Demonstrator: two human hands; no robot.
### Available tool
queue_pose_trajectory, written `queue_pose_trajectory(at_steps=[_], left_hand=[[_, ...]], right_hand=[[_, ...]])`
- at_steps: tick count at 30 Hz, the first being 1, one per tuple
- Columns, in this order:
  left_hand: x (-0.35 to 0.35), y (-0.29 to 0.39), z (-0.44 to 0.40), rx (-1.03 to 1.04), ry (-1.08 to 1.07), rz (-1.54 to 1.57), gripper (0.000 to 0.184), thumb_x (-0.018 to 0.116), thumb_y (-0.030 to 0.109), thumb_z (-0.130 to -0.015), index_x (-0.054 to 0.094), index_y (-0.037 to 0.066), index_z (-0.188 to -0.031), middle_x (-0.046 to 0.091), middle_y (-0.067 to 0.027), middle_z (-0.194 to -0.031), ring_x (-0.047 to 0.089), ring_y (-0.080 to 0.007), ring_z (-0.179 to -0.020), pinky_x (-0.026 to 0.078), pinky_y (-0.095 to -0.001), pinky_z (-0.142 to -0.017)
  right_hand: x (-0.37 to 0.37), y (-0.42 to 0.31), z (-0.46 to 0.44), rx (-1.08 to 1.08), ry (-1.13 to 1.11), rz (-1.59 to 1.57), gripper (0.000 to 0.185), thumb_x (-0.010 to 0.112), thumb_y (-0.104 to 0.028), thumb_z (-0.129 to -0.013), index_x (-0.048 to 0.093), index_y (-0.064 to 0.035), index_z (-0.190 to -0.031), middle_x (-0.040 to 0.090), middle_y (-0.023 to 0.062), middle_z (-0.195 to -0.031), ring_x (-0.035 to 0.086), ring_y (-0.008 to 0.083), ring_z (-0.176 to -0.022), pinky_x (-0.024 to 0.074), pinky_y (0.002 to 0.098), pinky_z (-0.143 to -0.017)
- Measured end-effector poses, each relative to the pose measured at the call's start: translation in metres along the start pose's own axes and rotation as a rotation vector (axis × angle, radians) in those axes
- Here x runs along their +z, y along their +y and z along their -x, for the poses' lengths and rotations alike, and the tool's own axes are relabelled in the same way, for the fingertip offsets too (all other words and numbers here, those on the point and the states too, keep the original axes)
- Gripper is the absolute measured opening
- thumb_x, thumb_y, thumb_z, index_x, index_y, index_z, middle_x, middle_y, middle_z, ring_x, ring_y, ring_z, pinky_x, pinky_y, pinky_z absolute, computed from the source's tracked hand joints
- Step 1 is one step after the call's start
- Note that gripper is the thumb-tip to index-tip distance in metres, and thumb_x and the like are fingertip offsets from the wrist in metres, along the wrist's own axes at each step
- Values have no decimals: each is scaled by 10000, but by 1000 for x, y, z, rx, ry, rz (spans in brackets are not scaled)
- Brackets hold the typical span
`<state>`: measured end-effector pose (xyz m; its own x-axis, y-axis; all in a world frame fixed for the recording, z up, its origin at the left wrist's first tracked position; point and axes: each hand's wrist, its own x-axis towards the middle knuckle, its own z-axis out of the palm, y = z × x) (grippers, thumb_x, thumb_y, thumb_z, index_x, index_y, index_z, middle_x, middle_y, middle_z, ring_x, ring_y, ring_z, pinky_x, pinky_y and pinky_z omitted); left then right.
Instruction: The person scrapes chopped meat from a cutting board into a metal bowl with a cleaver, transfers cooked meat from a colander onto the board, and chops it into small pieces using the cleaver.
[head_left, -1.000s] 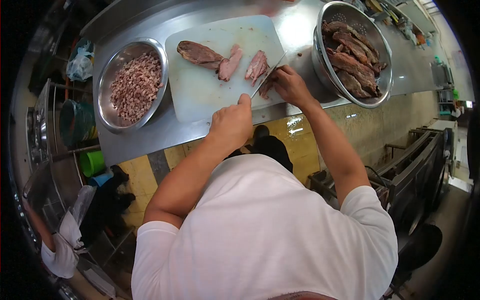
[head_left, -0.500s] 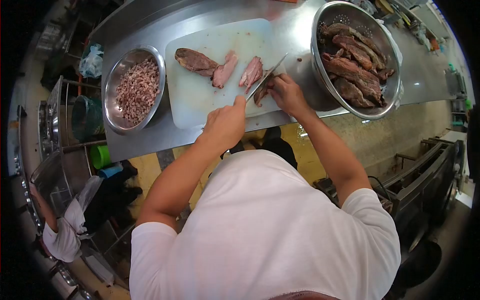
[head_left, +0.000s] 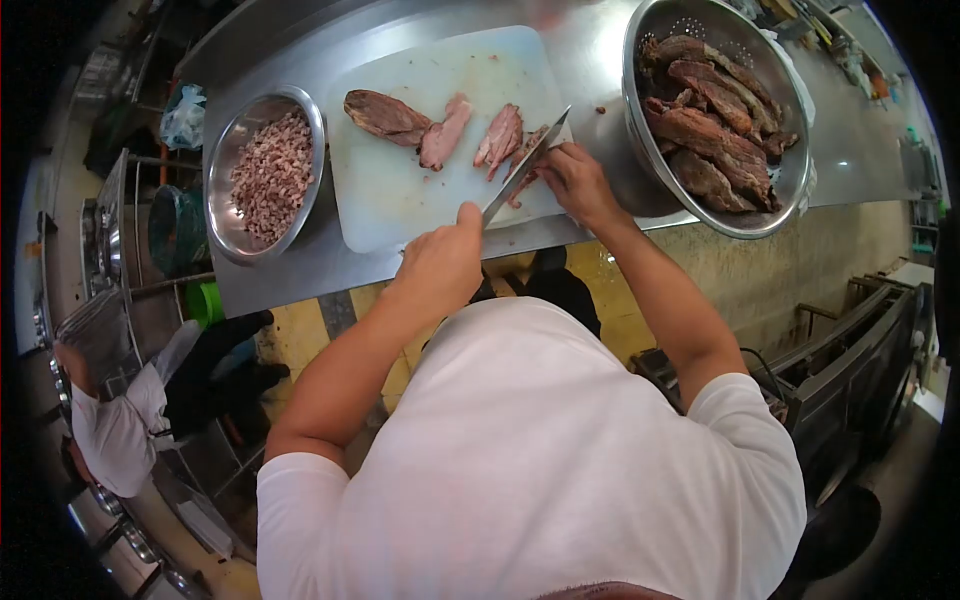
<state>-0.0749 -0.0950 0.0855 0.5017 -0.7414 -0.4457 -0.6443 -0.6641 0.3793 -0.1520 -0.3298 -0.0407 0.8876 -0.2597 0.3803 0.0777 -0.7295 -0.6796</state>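
Observation:
My left hand (head_left: 440,262) is wrapped round the handle of a knife (head_left: 526,168), whose blade points up and to the right over the white cutting board (head_left: 380,210). At the board's right edge my right hand (head_left: 580,184) has its fingers bent beside the blade, against a dark strip of meat (head_left: 519,187) partly hidden by the knife. Left of the blade lies a pink slice (head_left: 498,140). Further left, another pink slice (head_left: 444,132) touches a long browned piece of meat (head_left: 385,117).
A steel bowl of diced meat (head_left: 316,176) stands left of the board. To the right, a steel colander (head_left: 634,120) holds several long browned pieces. A person in white (head_left: 112,440) is at the lower left. Equipment (head_left: 850,350) stands at the right.
The knife blade looks broader and more tilted, still beside my right hand. My left hand has shifted slightly left and down. The person at the lower left has moved a little.

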Motion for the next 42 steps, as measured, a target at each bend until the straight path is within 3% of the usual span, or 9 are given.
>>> queue_pose_trajectory(at_steps=[7,10,13,20,22,26,30,33,42], left_hand=[[3,-30,-18,35,165,154,201,534,156,-1006,467,-23,-1069,673,-320,-879,655,-524,-872,484,-601,-802],[-17,-62,4,11,271,249,239,565,205,-1009,484,-18,-1041,672,-287,-884,658,-490,-871,491,-571,-778],[-12,-102,10,-172,233,222,242,564,210,-1019,474,-13,-1044,659,-253,-838,663,-442,-807,505,-509,-746],[-1,-120,13,-77,394,264,244,548,219,-1034,479,-14,-1050,688,-246,-841,682,-458,-783,500,-552,-737],[-16,-93,23,-191,281,199,207,555,113,-975,484,-23,-1113,702,-316,-937,674,-521,-933,513,-585,-849],[4,-65,20,-215,222,83,254,565,27,-900,459,-9,-1128,702,-306,-854,694,-516,-848,529,-602,-810],[9,-62,16,-132,219,47,273,558,1,-865,446,-8,-1113,687,-317,-816,691,-533,-824,526,-625,-796],[1,-65,19,-81,229,63,267,545,-6,-871,444,-15,-1119,681,-316,-806,693,-526,-821,530,-622,-791],[11,-45,1,-112,174,-29,225,532,41,-924,479,-59,-1118,711,-319,-889,726,-486,-867,560,-567,-800]], right_hand=[[-7,7,-11,-7,-149,58,196,765,-35,-816,681,-59,-991,654,138,-980,634,369,-1002,527,449,-858],[-17,-1,-29,-38,-291,70,410,789,-72,-799,667,-105,-1190,641,150,-1209,600,380,-1155,502,466,-968],[-11,5,-63,-256,-471,311,816,853,-212,-752,522,-218,-1498,474,106,-1553,427,388,-1409,362,517,-1170],[8,6,-86,-366,-575,377,777,825,-394,-794,533,-117,-1459,543,150,-1417,468,405,-1343,399,505,-1123],[17,-17,-66,-60,-469,459,718,822,-424,-808,571,-75,-1384,566,174,-1302,511,397,-1258,445,504,-1051],[27,-48,-44,75,-365,489,682,811,-457,-821,584,-36,-1307,570,186,-1264,541,400,-1190,475,508,-988],[33,-35,-49,-194,-104,202,582,811,-273,-855,583,-25,-1328,600,191,-1214,552,423,-1198,478,480,-1015],[37,-25,-58,-131,-310,36,537,789,-174,-860,584,-27,-1335,599,188,-1216,567,409,-1175,489,458,-1018],[52,-27,-61,-105,-177,42,428,756,-73,-810,662,-46,-1227,630,165,-1124,585,402,-1086,511,457,-959]])
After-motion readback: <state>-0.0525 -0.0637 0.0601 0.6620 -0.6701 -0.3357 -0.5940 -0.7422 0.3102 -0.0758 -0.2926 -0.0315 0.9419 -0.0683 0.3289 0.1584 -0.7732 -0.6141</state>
